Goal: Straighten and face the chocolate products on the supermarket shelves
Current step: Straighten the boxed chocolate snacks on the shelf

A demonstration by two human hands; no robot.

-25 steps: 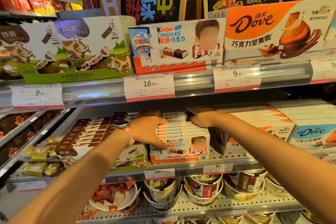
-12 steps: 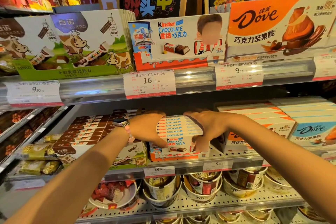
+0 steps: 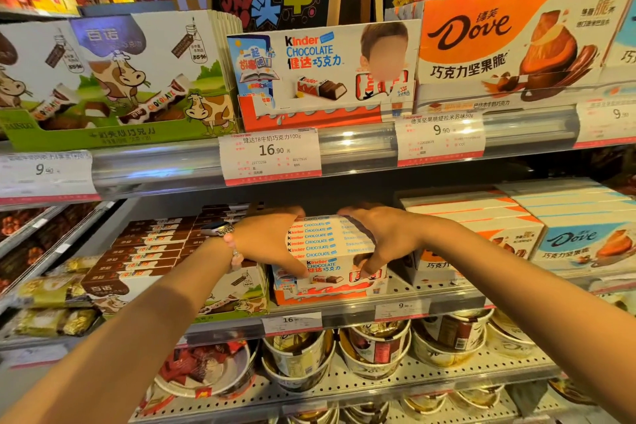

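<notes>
we had both hands — left hand (image 3: 272,244), right hand (image 3: 382,241) — clasped round the kinder stack (image 3: 323,244), squaring it; next, we judged, nudge it flush forward.

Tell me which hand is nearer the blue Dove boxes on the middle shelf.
Right. The right hand grips the Kinder stack's right side, toward the blue Dove boxes; the left hand holds its far side.

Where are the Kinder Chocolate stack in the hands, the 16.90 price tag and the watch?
Kinder Chocolate stack (image 3: 318,242): head view, on the printed box tops.
16.90 price tag (image 3: 271,155): head view, upper shelf rail, tag's middle.
Watch (image 3: 216,228): head view, left wrist, on its face.
</notes>
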